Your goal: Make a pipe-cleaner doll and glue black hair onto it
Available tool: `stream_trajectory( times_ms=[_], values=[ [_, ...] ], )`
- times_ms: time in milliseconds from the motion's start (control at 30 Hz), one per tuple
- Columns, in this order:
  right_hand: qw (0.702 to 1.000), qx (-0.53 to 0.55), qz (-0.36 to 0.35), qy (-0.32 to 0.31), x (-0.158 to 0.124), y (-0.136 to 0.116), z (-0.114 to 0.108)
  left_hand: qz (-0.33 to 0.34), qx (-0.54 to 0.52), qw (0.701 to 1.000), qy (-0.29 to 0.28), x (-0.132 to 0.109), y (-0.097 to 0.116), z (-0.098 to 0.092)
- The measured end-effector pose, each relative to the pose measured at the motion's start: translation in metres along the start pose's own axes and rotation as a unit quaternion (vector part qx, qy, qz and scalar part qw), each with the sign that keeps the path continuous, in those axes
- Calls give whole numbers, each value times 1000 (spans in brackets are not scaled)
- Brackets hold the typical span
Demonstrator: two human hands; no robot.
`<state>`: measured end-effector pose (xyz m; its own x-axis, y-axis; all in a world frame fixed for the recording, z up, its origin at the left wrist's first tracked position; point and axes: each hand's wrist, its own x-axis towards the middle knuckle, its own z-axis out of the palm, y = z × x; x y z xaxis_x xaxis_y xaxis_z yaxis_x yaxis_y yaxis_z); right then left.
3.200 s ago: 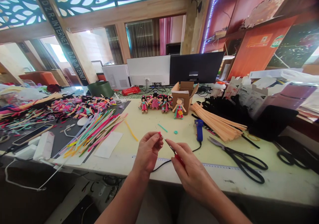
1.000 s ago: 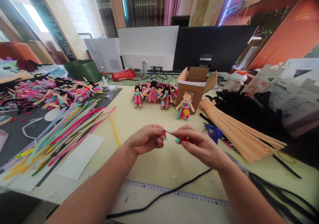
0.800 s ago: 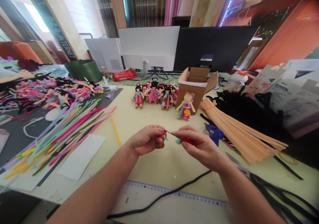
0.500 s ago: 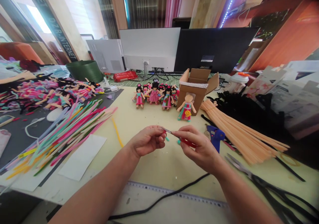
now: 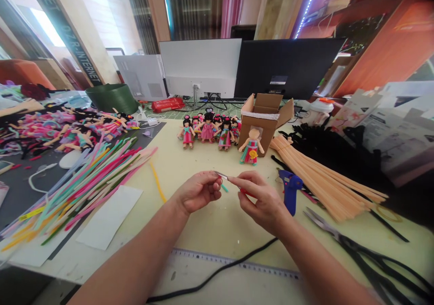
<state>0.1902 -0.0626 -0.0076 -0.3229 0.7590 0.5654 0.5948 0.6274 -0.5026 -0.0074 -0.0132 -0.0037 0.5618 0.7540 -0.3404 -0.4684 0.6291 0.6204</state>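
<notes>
My left hand is pinched shut on something small that its fingers hide, just above the yellow table. My right hand grips a slim tool with red handles. The tool's metal tip touches my left fingertips. A short teal piece lies on the table just behind the two hands. A blue glue gun lies to the right of my right hand.
Several small dolls stand beside an open cardboard box at the back. Coloured pipe cleaners fan out at left, peach ones at right. Black scissors, a black cable and a ruler lie near the front edge.
Since 3.2 s ago the view tilted down and nearer the table. Over the last second both hands stayed together; the tool's tip rose slightly at my left fingertips.
</notes>
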Motion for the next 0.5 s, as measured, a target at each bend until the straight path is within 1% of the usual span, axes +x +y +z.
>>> stream_trajectory(
  times_ms=[167, 500],
  values=[
    [1000, -17, -7, 11, -1, 2, 6, 13, 3, 1000, 18, 2, -2, -2],
    [999, -39, -5, 20, -5, 2, 11, 16, 23, 998, 56, 3, -3, -4]
  ],
)
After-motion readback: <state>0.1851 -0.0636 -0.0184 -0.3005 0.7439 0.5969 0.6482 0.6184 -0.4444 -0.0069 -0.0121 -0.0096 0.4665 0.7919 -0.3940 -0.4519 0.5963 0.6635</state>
